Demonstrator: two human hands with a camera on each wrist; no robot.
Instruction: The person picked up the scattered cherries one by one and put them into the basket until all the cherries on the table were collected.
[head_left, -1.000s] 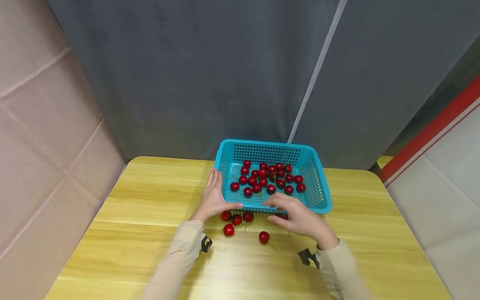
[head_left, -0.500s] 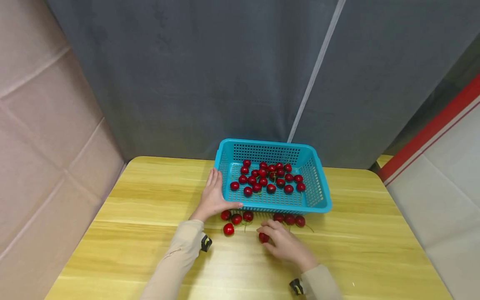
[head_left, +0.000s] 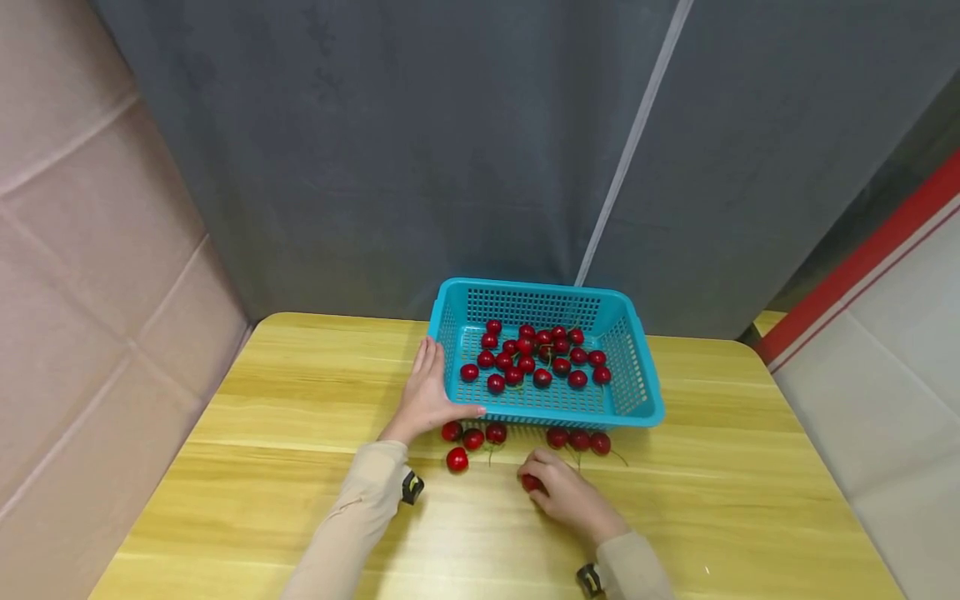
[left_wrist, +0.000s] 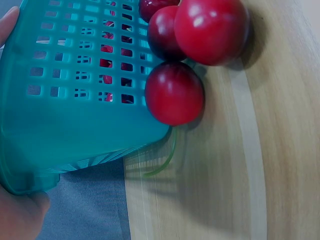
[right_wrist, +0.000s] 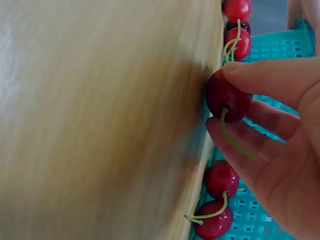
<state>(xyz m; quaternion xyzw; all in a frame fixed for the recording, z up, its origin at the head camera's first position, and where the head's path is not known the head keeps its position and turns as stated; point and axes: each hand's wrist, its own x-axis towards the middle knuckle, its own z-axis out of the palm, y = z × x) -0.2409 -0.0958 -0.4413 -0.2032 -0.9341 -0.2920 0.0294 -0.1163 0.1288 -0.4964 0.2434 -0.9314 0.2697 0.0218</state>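
A blue plastic basket [head_left: 517, 413] with mesh walls holds many red cherries [head_left: 526, 364]. My left hand [head_left: 426, 398] grips its near-left corner, thumb along the front rim and fingers against the left side. Several loose cherries [head_left: 473, 439] lie on the table by that hand; in the left wrist view a stemmed cherry [left_wrist: 174, 93] sits against the basket wall. On the table in front of the basket, my right hand [head_left: 567, 493] pinches a single cherry [right_wrist: 228, 96] between thumb and fingers, its green stem hanging toward the palm.
Three cherries [head_left: 579, 440] with stems lie in a row along the basket's front, just beyond the right hand. The wooden table [head_left: 315, 400] ends at a dark grey curtain [head_left: 375, 167] behind the basket. A pale padded wall [head_left: 90, 292] stands at the left.
My right hand has come from the basket's front rim down toward me to the lone cherry on the table and pinches it. The left hand and basket stay put.
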